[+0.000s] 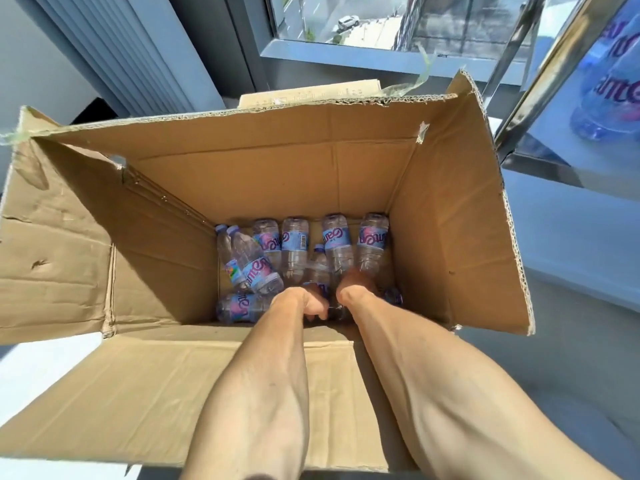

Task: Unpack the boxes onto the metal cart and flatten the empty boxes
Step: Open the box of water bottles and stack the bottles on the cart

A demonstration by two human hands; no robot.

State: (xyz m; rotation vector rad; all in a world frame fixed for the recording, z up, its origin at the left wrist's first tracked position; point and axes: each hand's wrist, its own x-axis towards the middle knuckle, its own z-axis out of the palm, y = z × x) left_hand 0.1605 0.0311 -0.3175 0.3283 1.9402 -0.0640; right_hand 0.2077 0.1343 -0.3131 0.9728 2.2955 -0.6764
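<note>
- Both my arms reach deep into the box (pixel 263 161), which stands open with all its flaps folded out.
- My left hand (pixel 304 303) sits low among the bottles (pixel 294 247); its fingers look curled, but I cannot tell what, if anything, they hold.
- My right hand (pixel 353 289) is blurred and mostly hidden behind the wrist, so I cannot tell how open it is or whether it has a bottle.
- About ten bottles lie on the box floor, so I judge this box well emptied but not finished.
- At least one bottle (pixel 609 74) already lies on the cart (pixel 540 81), just right of the box.
- Left to do: lift out the rest, set them on the cart, then flatten this box. Another piece of cardboard (pixel 311 93) shows behind the far wall; I cannot tell whether it is a further box.
- The back row of four bottles lies with long axes running away from me, bases toward the far wall.
- Two bottles at the left lie the other way, caps toward the far wall, slightly slanted.
- One bottle (pixel 239 308) by the near wall lies crosswise, left to right.
</note>
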